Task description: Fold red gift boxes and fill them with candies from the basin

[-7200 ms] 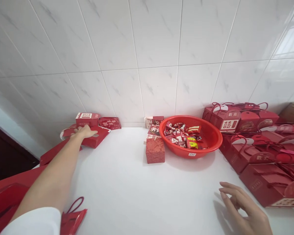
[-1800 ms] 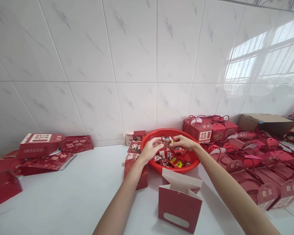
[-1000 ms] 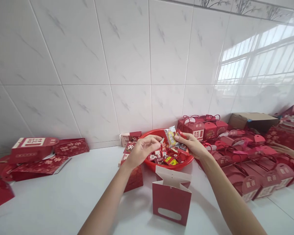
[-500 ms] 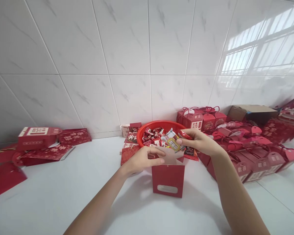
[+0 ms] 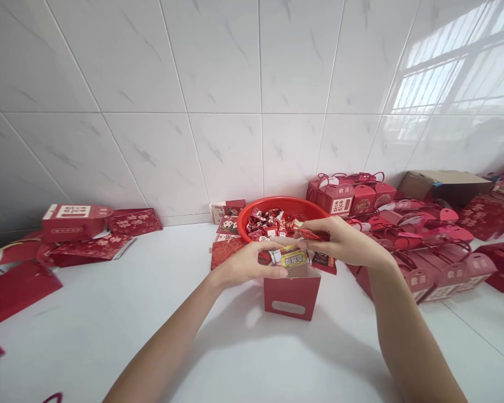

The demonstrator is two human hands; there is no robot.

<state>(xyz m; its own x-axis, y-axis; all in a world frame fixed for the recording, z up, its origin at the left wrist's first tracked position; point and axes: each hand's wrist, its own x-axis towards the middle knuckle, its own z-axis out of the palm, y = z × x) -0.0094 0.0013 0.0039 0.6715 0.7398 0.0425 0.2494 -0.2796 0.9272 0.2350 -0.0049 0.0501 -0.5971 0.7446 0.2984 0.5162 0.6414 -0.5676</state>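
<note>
A red paper gift box [image 5: 292, 294] stands open at the top on the white surface. My left hand [image 5: 250, 263] curves around its upper left edge, thumb at the front rim and fingers behind. A wrapped snack with a yellow label [image 5: 294, 258] is tilted in the box's mouth. Above the rim, my right hand [image 5: 340, 240] is closed, pinching red-wrapped sweets [image 5: 308, 234]; its thumb meets the top of the yellow-labelled snack. Behind the box sits a red plastic basket [image 5: 260, 202] with many wrapped sweets [image 5: 271, 221] in it.
Rows of red gift boxes with cord handles [image 5: 437, 274] fill the right. A brown cardboard box [image 5: 445, 182] stands behind them. Red cartons and folded packets [image 5: 88, 246] lie at left. Patterned red cards [image 5: 227, 252] lie beside the basket. A tiled wall [image 5: 222, 162] bounds the back.
My right hand has lowered the yellow-labelled snack from above the basket's front into the box opening. The box's raised flap no longer shows upright. The camera view has shifted slightly.
</note>
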